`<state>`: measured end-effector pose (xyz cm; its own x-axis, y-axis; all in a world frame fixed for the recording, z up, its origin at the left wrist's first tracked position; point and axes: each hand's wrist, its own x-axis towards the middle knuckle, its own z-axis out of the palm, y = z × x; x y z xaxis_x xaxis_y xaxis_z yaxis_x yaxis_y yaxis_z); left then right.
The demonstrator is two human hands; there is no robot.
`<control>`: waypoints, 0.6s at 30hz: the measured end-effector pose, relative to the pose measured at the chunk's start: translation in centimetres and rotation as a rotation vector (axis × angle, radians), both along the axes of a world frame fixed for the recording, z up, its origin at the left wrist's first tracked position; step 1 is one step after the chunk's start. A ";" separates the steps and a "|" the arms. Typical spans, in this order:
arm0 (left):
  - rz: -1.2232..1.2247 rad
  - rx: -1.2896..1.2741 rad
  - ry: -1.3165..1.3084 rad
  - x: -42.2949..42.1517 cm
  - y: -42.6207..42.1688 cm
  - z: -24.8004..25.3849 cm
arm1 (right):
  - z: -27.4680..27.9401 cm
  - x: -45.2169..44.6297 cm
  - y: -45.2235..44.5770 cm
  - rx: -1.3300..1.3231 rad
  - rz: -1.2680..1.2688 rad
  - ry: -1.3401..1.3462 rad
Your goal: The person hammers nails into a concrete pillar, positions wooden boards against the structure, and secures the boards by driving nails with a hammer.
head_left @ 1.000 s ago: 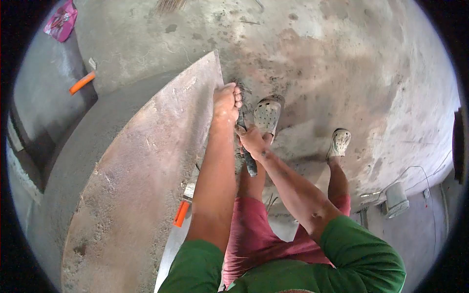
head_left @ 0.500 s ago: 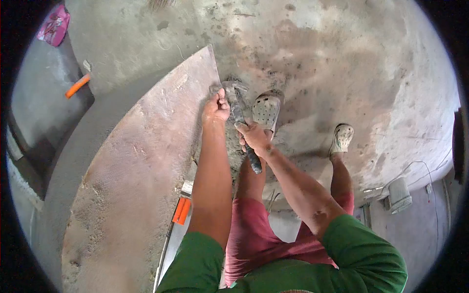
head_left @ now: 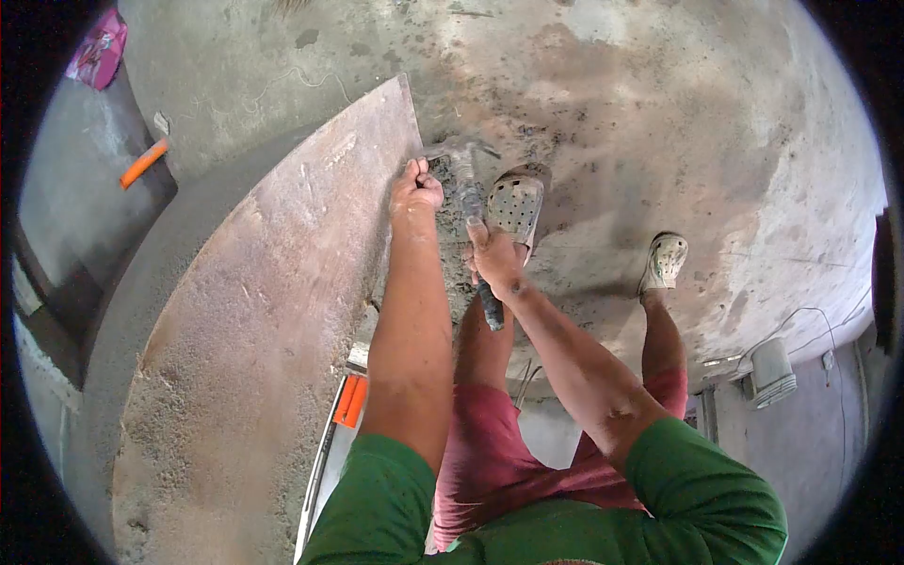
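Gripping a hammer [head_left: 469,195] with a grey metal head and a dark, crusted handle, my right hand [head_left: 494,256] is wrapping closed around it, the butt poking out behind. The hammer's head is sitting ahead of that hand, near my left hand [head_left: 415,191]. My left fingers are curling nearly into a fist; whether they are pinching something small, I cannot tell. Left of that hand, a dusty, pinkish-brown, wedge-shaped slab [head_left: 273,273] is spreading away. Just ahead of my right hand, a pale, holed clog [head_left: 515,205] is covering one foot; its mate [head_left: 668,256] is standing farther right. Behind my left hand, a bright orange block [head_left: 350,401] is lying beside the forearm.
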<state>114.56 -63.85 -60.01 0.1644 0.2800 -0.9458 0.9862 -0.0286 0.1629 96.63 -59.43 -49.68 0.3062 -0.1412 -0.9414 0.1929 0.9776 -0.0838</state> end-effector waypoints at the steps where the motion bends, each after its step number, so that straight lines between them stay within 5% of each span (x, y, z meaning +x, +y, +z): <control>1: 0.003 -0.001 -0.004 -0.2 -0.1 0.4 | 0.0 0.1 0.1 -0.016 0.101 0.143; 7: 0.009 -0.072 -0.016 -0.6 0.3 0.5 | -0.9 -2.7 1.0 -0.164 0.048 0.126; 18: -0.011 -0.113 -0.052 -0.9 0.0 1.0 | 2.6 -1.5 0.6 -0.027 -0.109 0.220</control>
